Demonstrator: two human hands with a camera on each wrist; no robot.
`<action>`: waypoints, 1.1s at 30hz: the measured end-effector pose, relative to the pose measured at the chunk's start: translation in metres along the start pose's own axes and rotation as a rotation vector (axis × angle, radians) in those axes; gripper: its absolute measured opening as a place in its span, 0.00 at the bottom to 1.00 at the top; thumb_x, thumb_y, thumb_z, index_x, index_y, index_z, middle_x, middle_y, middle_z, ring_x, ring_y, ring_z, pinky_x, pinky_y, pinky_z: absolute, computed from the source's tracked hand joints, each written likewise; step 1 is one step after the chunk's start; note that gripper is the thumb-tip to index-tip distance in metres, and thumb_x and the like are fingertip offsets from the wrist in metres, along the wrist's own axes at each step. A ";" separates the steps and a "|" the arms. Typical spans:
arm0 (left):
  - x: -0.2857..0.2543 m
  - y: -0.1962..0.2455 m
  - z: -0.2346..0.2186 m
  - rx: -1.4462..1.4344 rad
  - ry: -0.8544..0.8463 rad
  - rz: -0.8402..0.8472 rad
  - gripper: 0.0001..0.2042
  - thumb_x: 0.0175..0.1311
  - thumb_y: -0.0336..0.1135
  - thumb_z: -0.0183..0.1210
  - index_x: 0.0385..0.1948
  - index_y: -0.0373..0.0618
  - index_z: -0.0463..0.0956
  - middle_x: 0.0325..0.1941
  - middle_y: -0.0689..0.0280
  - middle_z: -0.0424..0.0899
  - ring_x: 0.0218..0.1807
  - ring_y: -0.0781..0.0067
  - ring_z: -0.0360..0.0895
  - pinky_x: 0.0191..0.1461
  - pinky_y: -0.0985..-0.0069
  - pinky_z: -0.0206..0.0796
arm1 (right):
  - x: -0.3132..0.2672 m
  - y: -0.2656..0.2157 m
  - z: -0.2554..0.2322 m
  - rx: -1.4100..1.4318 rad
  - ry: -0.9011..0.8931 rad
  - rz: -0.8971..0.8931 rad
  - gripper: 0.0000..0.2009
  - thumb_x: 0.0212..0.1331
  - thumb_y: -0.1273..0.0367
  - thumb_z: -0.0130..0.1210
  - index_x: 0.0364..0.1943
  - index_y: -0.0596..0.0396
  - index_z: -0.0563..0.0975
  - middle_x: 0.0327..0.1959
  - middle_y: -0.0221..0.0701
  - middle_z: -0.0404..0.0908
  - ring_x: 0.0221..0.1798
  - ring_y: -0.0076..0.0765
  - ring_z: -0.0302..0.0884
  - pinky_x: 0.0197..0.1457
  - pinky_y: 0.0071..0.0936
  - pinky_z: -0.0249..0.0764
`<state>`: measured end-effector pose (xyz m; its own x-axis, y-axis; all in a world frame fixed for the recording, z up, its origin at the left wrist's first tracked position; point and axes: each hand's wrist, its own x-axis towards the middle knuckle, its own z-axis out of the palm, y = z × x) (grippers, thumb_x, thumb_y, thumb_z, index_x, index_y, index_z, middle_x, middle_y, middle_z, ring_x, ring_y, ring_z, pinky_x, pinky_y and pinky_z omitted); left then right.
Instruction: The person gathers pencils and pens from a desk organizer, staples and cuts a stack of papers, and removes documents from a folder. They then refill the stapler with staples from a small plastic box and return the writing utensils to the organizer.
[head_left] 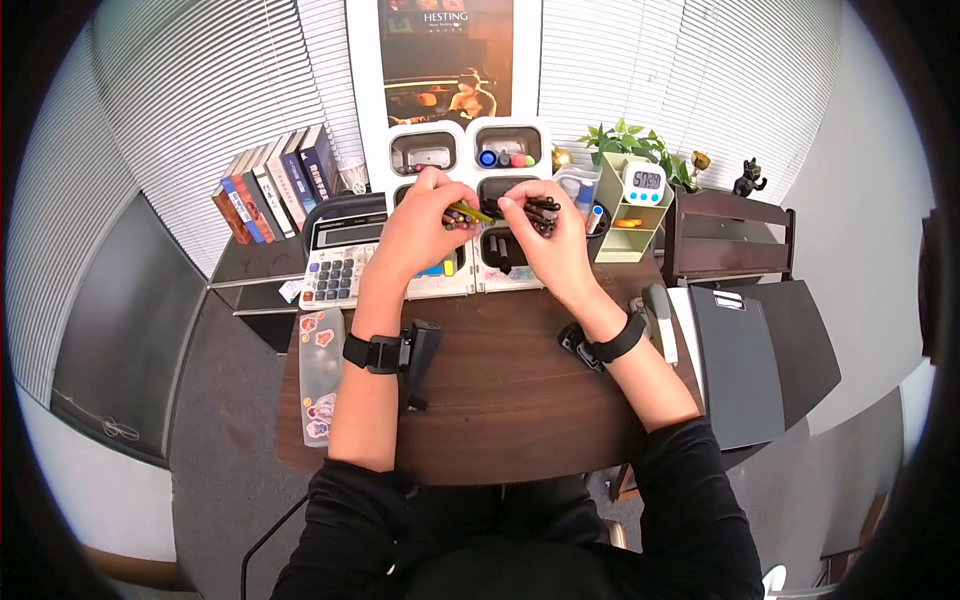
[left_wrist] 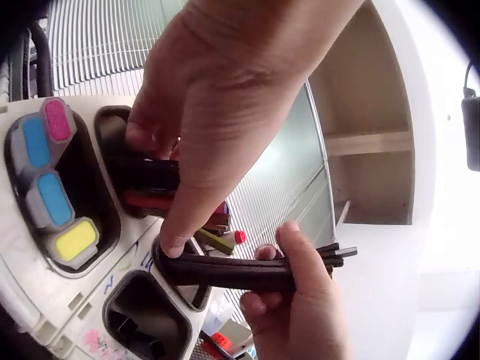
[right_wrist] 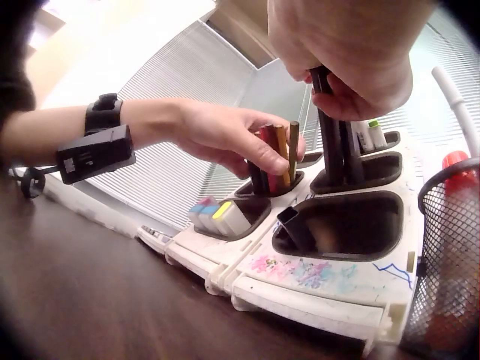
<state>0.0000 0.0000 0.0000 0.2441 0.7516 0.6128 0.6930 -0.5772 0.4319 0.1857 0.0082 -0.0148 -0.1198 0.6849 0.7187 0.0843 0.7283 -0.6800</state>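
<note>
In the head view my left hand [head_left: 425,230] grips a bundle of coloured pencils [right_wrist: 279,161], with red, orange, olive and dark ones showing. Their lower ends stand in the middle left compartment of a white desk organizer [head_left: 437,288]. My right hand [head_left: 555,240] holds several slim black pens [left_wrist: 232,274] over the middle right compartment, and their lower ends reach into it in the right wrist view. A left fingertip lies right at the ends of the black pens in the left wrist view. Highlighters [left_wrist: 52,199] with pink, blue and yellow ends fill the front left compartment.
A black marker [right_wrist: 296,229] leans in the front right compartment. A mesh pen cup [right_wrist: 450,255] stands close at the right. The calculator [head_left: 335,270] is on the left, above a stickered pencil case [head_left: 320,375]. A stapler [head_left: 660,315] and clipboard [head_left: 740,370] lie right.
</note>
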 end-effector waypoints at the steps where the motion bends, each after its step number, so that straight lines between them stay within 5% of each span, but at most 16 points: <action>1: 0.001 0.001 0.000 0.010 -0.001 -0.004 0.14 0.43 0.29 0.69 0.34 0.51 0.78 0.37 0.65 0.71 0.42 0.64 0.74 0.45 0.70 0.70 | 0.000 -0.002 0.001 -0.036 0.022 -0.023 0.06 0.58 0.72 0.59 0.36 0.58 0.77 0.31 0.30 0.75 0.35 0.26 0.73 0.42 0.24 0.70; 4: 0.001 0.002 0.003 0.082 -0.017 -0.023 0.12 0.46 0.31 0.68 0.33 0.50 0.76 0.37 0.65 0.74 0.44 0.60 0.74 0.47 0.67 0.69 | 0.000 0.000 0.002 -0.072 0.035 -0.085 0.06 0.58 0.72 0.58 0.37 0.58 0.76 0.32 0.31 0.76 0.35 0.27 0.73 0.42 0.25 0.70; 7: 0.001 -0.002 0.007 0.173 0.072 0.130 0.08 0.53 0.28 0.62 0.32 0.43 0.73 0.34 0.61 0.75 0.43 0.56 0.73 0.45 0.67 0.66 | 0.001 -0.003 0.000 -0.114 0.026 -0.143 0.06 0.59 0.73 0.57 0.38 0.58 0.77 0.34 0.33 0.77 0.37 0.30 0.75 0.43 0.26 0.71; 18: 0.004 0.018 -0.018 0.127 0.119 -0.027 0.10 0.61 0.32 0.58 0.40 0.38 0.69 0.33 0.55 0.79 0.36 0.54 0.76 0.41 0.66 0.68 | 0.007 -0.022 -0.010 -0.123 0.093 -0.121 0.06 0.61 0.71 0.56 0.40 0.56 0.80 0.37 0.35 0.82 0.40 0.30 0.78 0.46 0.24 0.71; 26: -0.007 0.069 -0.063 0.012 0.041 -0.116 0.09 0.64 0.32 0.57 0.41 0.39 0.69 0.33 0.60 0.79 0.35 0.69 0.78 0.41 0.75 0.69 | 0.007 -0.050 -0.019 -0.030 0.121 -0.009 0.06 0.61 0.69 0.58 0.37 0.56 0.81 0.34 0.33 0.82 0.36 0.26 0.76 0.42 0.22 0.72; 28: -0.013 0.086 -0.069 0.017 0.037 -0.128 0.08 0.65 0.31 0.56 0.41 0.40 0.70 0.33 0.62 0.79 0.36 0.73 0.78 0.41 0.77 0.70 | 0.003 -0.060 -0.024 -0.308 0.067 -0.161 0.07 0.60 0.67 0.59 0.34 0.57 0.81 0.34 0.34 0.82 0.37 0.31 0.76 0.43 0.26 0.72; 30: -0.016 0.096 -0.072 -0.112 0.006 -0.005 0.08 0.65 0.31 0.56 0.40 0.40 0.70 0.33 0.64 0.79 0.35 0.74 0.78 0.42 0.78 0.70 | 0.003 -0.060 -0.024 -0.327 0.019 -0.207 0.07 0.59 0.67 0.59 0.35 0.57 0.79 0.36 0.35 0.82 0.40 0.35 0.76 0.45 0.29 0.72; 32: -0.017 0.095 -0.069 -0.124 -0.001 0.019 0.09 0.64 0.33 0.58 0.41 0.40 0.71 0.33 0.65 0.79 0.34 0.78 0.76 0.41 0.79 0.69 | 0.007 -0.060 -0.016 -0.237 0.022 -0.498 0.06 0.60 0.68 0.58 0.35 0.57 0.77 0.38 0.35 0.81 0.42 0.37 0.75 0.49 0.30 0.71; 33: -0.017 0.097 -0.067 -0.191 -0.026 0.067 0.11 0.63 0.34 0.59 0.42 0.40 0.71 0.32 0.65 0.78 0.34 0.79 0.74 0.39 0.79 0.68 | 0.004 -0.059 -0.013 -0.171 -0.009 -0.410 0.07 0.63 0.67 0.55 0.35 0.57 0.75 0.40 0.34 0.81 0.41 0.31 0.75 0.50 0.28 0.71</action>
<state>0.0181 -0.0900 0.0760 0.3044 0.7157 0.6286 0.5335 -0.6748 0.5099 0.1928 -0.0316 0.0296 -0.1863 0.3394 0.9220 0.1900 0.9332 -0.3052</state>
